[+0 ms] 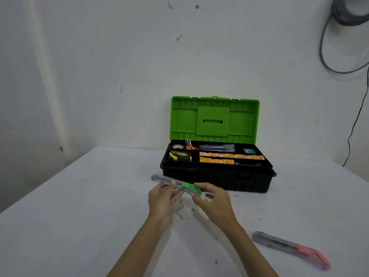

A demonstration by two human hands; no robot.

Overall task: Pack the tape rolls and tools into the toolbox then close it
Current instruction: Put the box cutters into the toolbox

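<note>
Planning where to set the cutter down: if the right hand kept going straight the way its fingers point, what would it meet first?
Probably the left hand: the right hand points up-left along the green-slider cutter both hold. Depth is uncertain; the toolbox lies just beyond.

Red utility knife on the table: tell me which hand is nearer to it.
Right. The right hand holds the green utility knife up and left of the red utility knife; the left hand, gripping the same knife, is farther left.
</note>
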